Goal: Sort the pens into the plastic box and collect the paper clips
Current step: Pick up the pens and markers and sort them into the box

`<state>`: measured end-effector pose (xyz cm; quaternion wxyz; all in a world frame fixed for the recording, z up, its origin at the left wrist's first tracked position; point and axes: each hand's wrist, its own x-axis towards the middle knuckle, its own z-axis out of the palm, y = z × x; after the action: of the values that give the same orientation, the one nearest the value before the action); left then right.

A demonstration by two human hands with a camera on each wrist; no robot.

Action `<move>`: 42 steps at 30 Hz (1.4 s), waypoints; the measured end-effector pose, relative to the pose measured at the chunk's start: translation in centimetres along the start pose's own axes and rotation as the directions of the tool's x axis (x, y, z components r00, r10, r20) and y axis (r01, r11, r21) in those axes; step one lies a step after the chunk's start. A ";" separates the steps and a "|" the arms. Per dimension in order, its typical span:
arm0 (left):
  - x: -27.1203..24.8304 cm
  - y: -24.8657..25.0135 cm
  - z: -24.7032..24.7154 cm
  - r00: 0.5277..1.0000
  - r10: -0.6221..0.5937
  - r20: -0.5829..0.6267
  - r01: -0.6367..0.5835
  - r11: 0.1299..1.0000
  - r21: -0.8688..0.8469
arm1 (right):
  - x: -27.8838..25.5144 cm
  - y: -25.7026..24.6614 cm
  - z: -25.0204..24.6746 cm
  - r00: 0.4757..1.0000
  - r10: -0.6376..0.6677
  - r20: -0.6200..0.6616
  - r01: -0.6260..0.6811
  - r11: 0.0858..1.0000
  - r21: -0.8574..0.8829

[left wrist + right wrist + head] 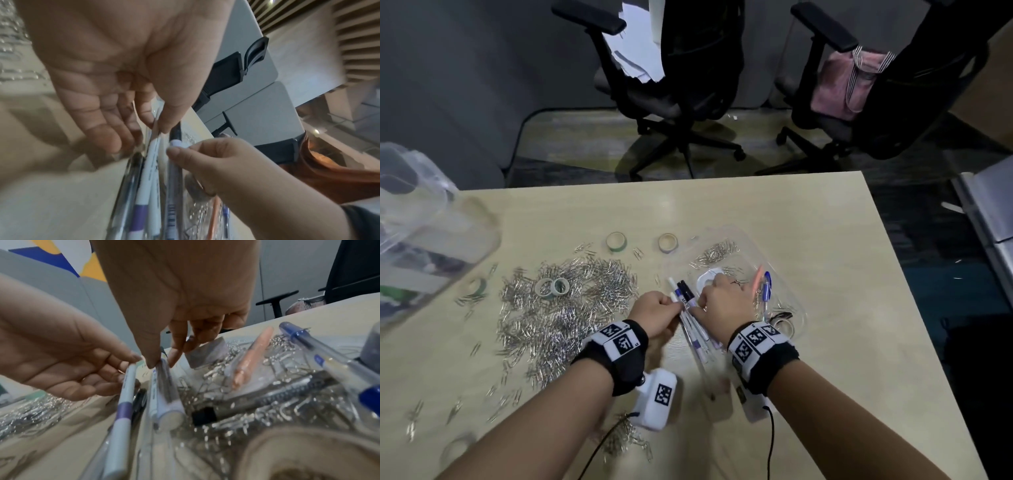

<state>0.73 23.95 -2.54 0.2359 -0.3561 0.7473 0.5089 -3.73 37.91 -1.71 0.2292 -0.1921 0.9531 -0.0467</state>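
Pens [690,317] bundled at the clear box's [796,301] left rim. Orange and blue pens inside. Paper clips [558,308] heaped left.

Bare forearms, no sleeves on either. Left wrist band [616,353]: black fabric cuff, white blocks on top with black square fiducial markings. White camera housing [657,399] hanging under left wrist, one more square marking on its face, small metal joint to cuff, thin black cable [602,448] leaving it. Right wrist band [762,349]: same black cuff, three white marker blocks; second black cable [770,442] below. Ring [205,189] on finger of right hand [726,301].
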 end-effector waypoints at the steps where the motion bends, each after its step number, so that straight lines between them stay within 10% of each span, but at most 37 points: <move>1: -0.1 0.1 -0.5 1.000 -0.007 0.011 0.008 0.999 -0.033 | 0.0 0.0 -0.1 1.000 0.015 -0.014 -0.014 0.999 0.040; 8: -1.3 -1.1 -3.8 0.997 0.023 0.079 0.002 0.952 -0.306 | 0.4 -0.3 -1.3 0.999 0.047 0.004 -0.044 0.887 0.460; 24: -3.8 -3.8 -6.2 0.997 -0.020 0.070 0.050 0.886 -0.461 | 1.7 -3.9 0.1 0.984 0.105 0.144 -0.104 0.994 -0.009; 42: -3.9 -3.5 -6.4 0.998 0.004 0.065 0.025 0.895 -0.445 | 1.4 -2.9 0.4 0.983 0.115 0.144 -0.151 0.952 0.267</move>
<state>5.95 18.33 0.60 0.1750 -0.3879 0.6013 0.6763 -3.70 34.68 -2.16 0.3165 -0.0959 0.9315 -0.1516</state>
